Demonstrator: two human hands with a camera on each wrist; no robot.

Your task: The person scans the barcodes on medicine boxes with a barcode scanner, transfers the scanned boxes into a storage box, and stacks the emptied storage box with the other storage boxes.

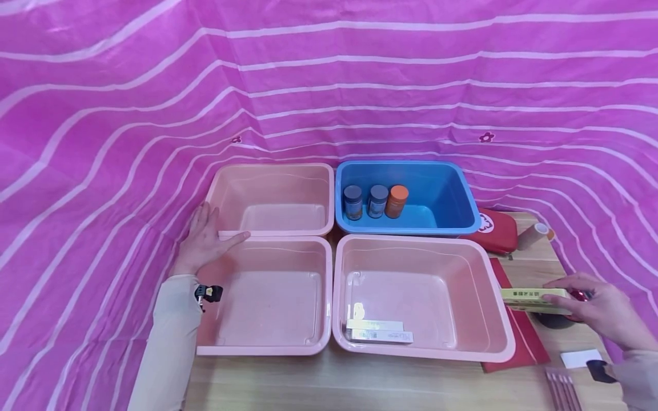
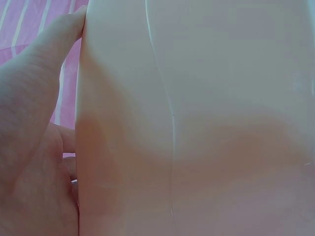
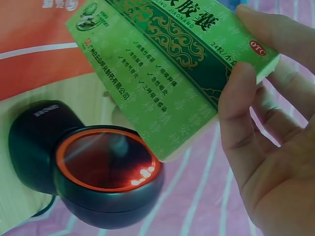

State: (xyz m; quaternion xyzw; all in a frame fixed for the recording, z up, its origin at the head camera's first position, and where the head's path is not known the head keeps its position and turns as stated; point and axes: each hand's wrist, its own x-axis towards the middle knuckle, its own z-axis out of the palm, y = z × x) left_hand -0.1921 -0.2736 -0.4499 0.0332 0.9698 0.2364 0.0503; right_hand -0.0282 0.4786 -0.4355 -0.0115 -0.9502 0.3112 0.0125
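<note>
My right hand pinches a green and yellow medicine box by one end, right of the front pink tub. In the right wrist view the box is tilted above a black barcode scanner, whose round window has an orange ring and a red glow. My left hand rests with spread, straight fingers at the left edges of the two left pink tubs; its thumb reaches along where their rims meet. The left wrist view shows this hand beside a pink tub wall, holding nothing.
Two slim white boxes lie in the front right tub. Three lidded bottles, one of them orange, stand in the blue tub. At right are a red case, a red folder, a white card and several pens.
</note>
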